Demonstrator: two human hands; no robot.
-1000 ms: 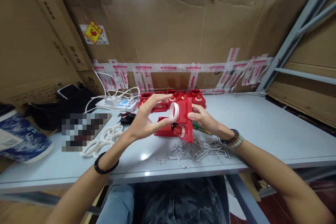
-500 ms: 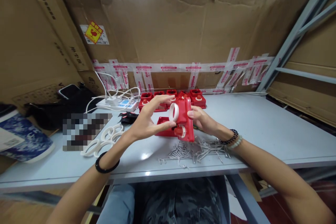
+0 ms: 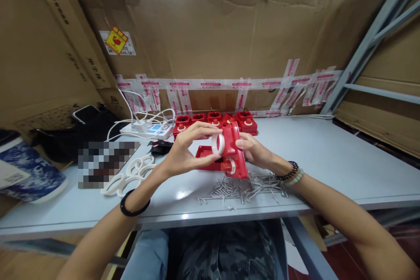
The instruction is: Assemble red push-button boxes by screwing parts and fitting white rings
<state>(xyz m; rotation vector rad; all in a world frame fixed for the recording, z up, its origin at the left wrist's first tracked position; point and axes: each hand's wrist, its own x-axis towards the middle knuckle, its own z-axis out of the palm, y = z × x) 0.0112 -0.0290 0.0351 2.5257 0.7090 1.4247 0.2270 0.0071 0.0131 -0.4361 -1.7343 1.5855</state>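
Centrally, just above the near part of the desk (image 3: 328, 157), both hands hold a red plastic housing (image 3: 234, 157) tilted upright, its face turned toward the camera so the fittings on it are visible. The right hand (image 3: 254, 151) grips the housing at its right edge, fingers wrapped behind it, steadying it. The left hand (image 3: 183, 153) is closed around a white ring (image 3: 216, 144), thumb below and fingers arched over the top, pressing the ring against the upper left of the housing face. A second round white-rimmed fitting (image 3: 228, 165) sits lower on the same face.

A flat red base piece (image 3: 206, 157) lies on the desk directly behind the housing. A loose pile of metal screws (image 3: 243, 188) lies just near of the hands, within easy reach. Spare white rings (image 3: 129, 175) lie in a cluster to the left. A row of red assembled units (image 3: 213, 120) stands at the far edge against the cardboard wall (image 3: 229, 43), clear of the work area. A white power strip (image 3: 147, 129) sits far left of them.
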